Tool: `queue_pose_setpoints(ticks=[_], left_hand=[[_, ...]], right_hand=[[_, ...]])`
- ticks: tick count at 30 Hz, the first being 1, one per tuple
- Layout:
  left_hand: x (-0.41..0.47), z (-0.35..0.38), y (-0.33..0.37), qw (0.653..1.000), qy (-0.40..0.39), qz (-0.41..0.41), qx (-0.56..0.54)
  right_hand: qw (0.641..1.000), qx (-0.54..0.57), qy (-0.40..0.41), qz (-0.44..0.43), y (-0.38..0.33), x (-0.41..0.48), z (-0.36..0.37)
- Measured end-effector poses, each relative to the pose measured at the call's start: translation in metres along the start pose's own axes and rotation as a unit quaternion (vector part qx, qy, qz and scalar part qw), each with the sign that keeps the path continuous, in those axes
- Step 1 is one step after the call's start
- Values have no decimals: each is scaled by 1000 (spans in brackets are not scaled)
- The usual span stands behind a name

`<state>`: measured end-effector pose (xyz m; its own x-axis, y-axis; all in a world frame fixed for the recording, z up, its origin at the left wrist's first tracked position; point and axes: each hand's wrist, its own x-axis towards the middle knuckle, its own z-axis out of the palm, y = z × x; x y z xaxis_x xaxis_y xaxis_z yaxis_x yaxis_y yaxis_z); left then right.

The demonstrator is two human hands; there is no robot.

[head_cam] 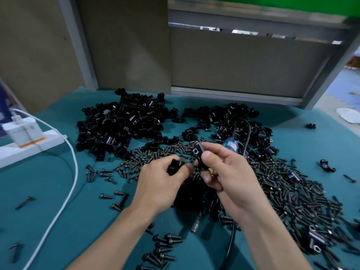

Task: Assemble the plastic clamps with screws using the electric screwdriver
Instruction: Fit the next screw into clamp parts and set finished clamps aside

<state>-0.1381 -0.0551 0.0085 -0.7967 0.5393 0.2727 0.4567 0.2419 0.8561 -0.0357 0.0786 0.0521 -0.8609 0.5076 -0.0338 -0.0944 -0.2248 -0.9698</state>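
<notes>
Black clamp (pixel 198 159) seems light and stiff; right hand (pixel 229 172) pinches its sides, hole (pixel 195 152) left free; left hand (pixel 157 184) curls around perhaps another half (pixel 174 168).

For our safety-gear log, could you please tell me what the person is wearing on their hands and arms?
Nothing: the left hand and right hand are bare, without gloves, rings or tape. The left forearm and right forearm are bare to the frame's edge; no sleeve, watch or wristband shows.

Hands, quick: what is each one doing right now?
Left hand: closed, gripping a black clamp piece.
Right hand: closed, pinching a holed clamp piece with thumb and fingers.
</notes>
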Motion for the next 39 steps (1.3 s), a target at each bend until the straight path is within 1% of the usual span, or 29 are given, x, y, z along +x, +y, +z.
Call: queue_pose_setpoints(ticks=[2, 5, 9, 11, 12, 14, 15, 17, 19, 21, 25, 27, 29, 31, 34, 37, 39], left_hand=[[-3, -2, 1, 999, -15, 6, -45], [-4, -4, 3, 994, -35, -2, -104], [-5, -10, 7, 996, -50, -4, -68], [-5, -11, 9, 994, -85, -16, -71], [-3, -12, 10, 989, -117, -27, -92], [-1, -13, 12, 966, -187, -46, -173], [-1, -13, 13, 951, -210, -56, -220], [-2, -14, 13, 925, -228, -76, -296], [-3, -13, 13, 910, -232, -92, -332], [-4, -10, 12, 903, -227, -105, -348], [-3, -9, 13, 886, -177, -134, -408], [-1, -12, 11, 882, -165, -153, -414], [0, -14, 10, 877, -153, -175, -422], [1, -16, 9, 867, -154, -186, -436], [0, -17, 11, 854, -171, -183, -456], [-1, -16, 12, 853, -166, -183, -459], [-1, -15, 11, 853, -157, -193, -459]], right_hand=[[999, -24, -25, -14, -1, -1, -2], [995, -89, -37, -18, 1, -3, -3], [994, -94, -47, -20, 6, -6, -1], [995, -89, -48, -20, 7, -6, 0], [994, -93, -51, -23, 8, -6, 0], [993, -99, -54, -31, 7, -5, 1], [994, -96, -50, -32, 7, -5, 1], [995, -85, -31, -33, 8, -5, 1], [994, -97, 4, -38, 10, -3, -1], [990, -131, 14, -45, 11, -2, -2], [980, -185, -57, -54, 8, -5, 1], [967, -237, -63, -73, 7, -7, 4], [957, -265, -53, -103, 7, -10, 6], [959, -259, -17, -115, 7, -12, 7], [965, -238, 25, -109, 7, -14, 8], [954, -275, 22, -118, 6, -15, 11], [961, -255, 3, -107, 6, -16, 13]])
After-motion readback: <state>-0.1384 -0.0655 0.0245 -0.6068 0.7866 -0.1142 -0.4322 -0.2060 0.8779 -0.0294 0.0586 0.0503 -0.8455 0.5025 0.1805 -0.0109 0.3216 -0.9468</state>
